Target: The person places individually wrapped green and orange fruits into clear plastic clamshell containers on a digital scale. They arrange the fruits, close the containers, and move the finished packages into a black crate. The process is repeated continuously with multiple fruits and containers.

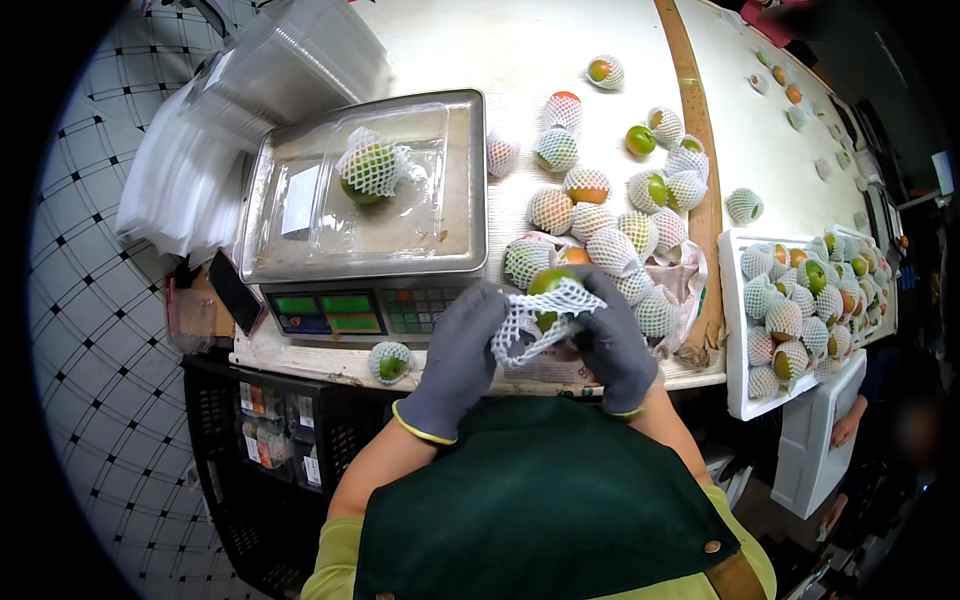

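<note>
- Sitting between the two gloved hands, over the near edge of the table, is a green fruit (550, 283) with a faint orange tint, its upper part bare.
- A white foam net (535, 330) spreads across the fruit's near side, its loose mesh gaping below; how far it wraps around the back cannot be told.
- The left hand (455, 360), in a grey glove with a yellow cuff, has its fingers closed on the net's left edge.
- The right hand (615, 350), gloved alike, pinches the net's right edge, its fingers curled beside the fruit; which hand bears the fruit's weight cannot be told.
- Just beyond the hands, a cluster of netted fruits (610, 250) lies on the white table (480, 45), some touching.
- Farther off, near that cluster, rests a bare green-and-orange fruit (640, 140).
- To the left stands a weighing scale (467, 235); on its pan, a clear plastic container (425, 215) holds one partly netted fruit (368, 168).
- Another small netted fruit (390, 362) lies in front of the scale.
- Behind the scale, at the left, stand stacked clear containers (310, 60).
- Below, a black crate (215, 460) holds packed boxes (265, 445).
- On the right, a white foam box (736, 330) is full of netted fruits, with a co-worker's hand (850, 420) near it.
</note>
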Motion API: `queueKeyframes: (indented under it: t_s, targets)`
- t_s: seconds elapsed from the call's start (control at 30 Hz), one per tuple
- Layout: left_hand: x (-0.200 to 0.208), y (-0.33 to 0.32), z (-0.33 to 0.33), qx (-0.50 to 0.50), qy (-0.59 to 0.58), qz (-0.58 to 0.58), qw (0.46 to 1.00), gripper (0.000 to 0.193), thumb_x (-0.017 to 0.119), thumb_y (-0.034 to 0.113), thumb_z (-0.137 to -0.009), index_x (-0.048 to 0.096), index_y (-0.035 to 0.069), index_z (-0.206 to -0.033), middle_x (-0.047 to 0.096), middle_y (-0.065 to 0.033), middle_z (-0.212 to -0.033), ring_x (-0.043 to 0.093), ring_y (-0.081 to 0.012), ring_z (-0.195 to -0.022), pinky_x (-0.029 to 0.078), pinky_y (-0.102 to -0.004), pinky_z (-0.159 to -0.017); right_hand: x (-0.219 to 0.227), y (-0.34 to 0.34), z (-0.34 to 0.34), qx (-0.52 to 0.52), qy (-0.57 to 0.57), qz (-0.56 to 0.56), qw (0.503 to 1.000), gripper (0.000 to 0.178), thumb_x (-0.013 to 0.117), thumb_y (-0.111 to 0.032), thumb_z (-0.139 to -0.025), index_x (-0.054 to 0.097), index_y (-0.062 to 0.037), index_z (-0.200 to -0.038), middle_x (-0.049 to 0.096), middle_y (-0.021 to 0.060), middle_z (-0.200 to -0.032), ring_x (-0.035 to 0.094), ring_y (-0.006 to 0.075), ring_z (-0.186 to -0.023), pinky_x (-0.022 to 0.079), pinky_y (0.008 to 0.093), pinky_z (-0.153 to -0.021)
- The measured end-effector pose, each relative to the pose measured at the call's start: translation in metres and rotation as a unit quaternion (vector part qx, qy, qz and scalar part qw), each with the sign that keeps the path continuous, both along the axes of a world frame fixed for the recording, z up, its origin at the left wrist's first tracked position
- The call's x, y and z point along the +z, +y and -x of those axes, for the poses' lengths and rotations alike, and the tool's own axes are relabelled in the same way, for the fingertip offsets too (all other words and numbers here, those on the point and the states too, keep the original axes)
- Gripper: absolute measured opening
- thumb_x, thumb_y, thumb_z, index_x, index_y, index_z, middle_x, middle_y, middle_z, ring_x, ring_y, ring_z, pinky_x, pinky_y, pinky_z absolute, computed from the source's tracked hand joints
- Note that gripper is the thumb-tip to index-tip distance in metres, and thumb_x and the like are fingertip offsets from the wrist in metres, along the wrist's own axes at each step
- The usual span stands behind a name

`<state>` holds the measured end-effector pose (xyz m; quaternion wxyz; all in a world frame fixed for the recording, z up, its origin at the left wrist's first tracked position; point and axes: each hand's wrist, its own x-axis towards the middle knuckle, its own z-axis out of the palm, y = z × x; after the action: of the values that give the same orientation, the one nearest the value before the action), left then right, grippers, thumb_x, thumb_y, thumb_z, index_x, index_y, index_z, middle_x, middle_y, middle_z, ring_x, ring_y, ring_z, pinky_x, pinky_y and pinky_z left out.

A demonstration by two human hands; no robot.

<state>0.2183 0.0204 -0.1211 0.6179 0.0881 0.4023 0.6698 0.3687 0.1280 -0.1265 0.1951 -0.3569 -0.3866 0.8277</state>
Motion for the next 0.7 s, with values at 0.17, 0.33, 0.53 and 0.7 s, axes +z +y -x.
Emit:
queueKeyframes:
  t_s: [0.17,0.33,0.53,0.7]
  targets:
    - [-0.015,0.014,-0.002,0.003,0.4,0.023,0.916,0.016,0.053,0.014,-0.093,0.059,0.001,-0.1,0.06,-0.0069,-0.086,0.056,-0.0091,-0.075,0.046,-0.0246,-0.07,0.026,-0.008,-0.007,0.116,0.056,0.024,0.991,0.052,0.066,-0.011,-0.074,0.049,0.0016,-0.122,0.059,0.0053,-0.107,0.057,0.0123,-0.096,0.046,0.0269,-0.086]
    - [0.0,-0.009,-0.009,-0.105,0.383,0.08,0.914,0.028,0.061,0.009,-0.086,0.056,0.003,-0.113,0.06,-0.0113,-0.089,0.058,-0.0165,-0.073,0.048,-0.0322,-0.071,0.03,-0.014,-0.001,-0.012,0.081,-0.002,0.997,0.048,0.059,-0.006,-0.076,0.048,0.0024,-0.122,0.059,0.0064,-0.106,0.057,0.0143,-0.098,0.046,0.0285,-0.088]
    - [0.03,-0.018,0.015,-0.011,0.779,-0.198,0.595,0.068,0.082,0.017,-0.068,0.051,0.011,-0.128,0.051,-0.0204,-0.124,0.055,-0.0321,-0.111,0.048,-0.041,-0.089,0.02,-0.019,0.0,0.065,-0.002,-0.045,0.997,0.038,0.061,-0.027,-0.089,0.052,0.0004,-0.114,0.057,0.0054,-0.1,0.055,0.0128,-0.088,0.046,0.0262,-0.076]
    - [0.046,-0.016,0.053,-0.006,0.809,-0.186,0.557,0.076,0.082,0.032,-0.067,0.048,0.014,-0.132,0.054,-0.0163,-0.124,0.056,-0.0347,-0.112,0.051,-0.0447,-0.087,0.033,-0.011,-0.001,0.162,0.023,-0.065,0.984,0.04,0.042,-0.038,-0.099,0.056,-0.0002,-0.102,0.064,0.0106,-0.082,0.062,0.0167,-0.069,0.049,0.0269,-0.062]
